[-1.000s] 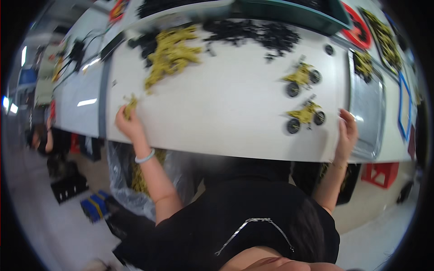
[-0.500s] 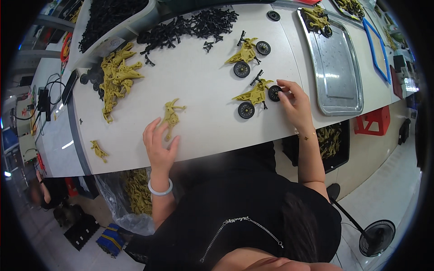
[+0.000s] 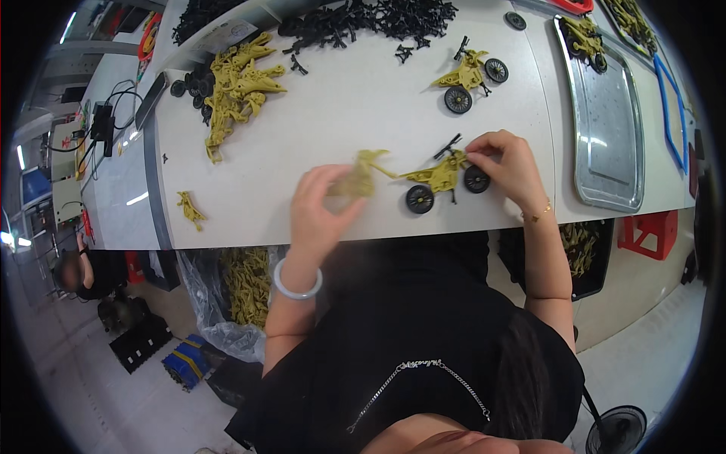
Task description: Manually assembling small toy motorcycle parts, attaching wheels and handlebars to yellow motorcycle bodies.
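blurred yellow part (image 3: 369,175) gripped in curled left hand (image 3: 321,204); toy motorbike (image 3: 436,179) seen on table (image 3: 257,189), front met by near-pinched right hand (image 3: 514,166), hold can't be told. could be knocked askew if yellow part is swung wide.

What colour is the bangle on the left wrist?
Pale, whitish grey; clearest in the current head view.

Black short-sleeved top (image 3: 363,333) at six o'clock. Silver chain necklace (image 3: 418,365) with lettered centrepiece — between five and six. Left wrist (image 3: 304,266): pale rigid bangle (image 3: 296,295), half past seven. Right wrist (image 3: 534,204): fine gold-toned bracelet (image 3: 538,216) — three o'clock.
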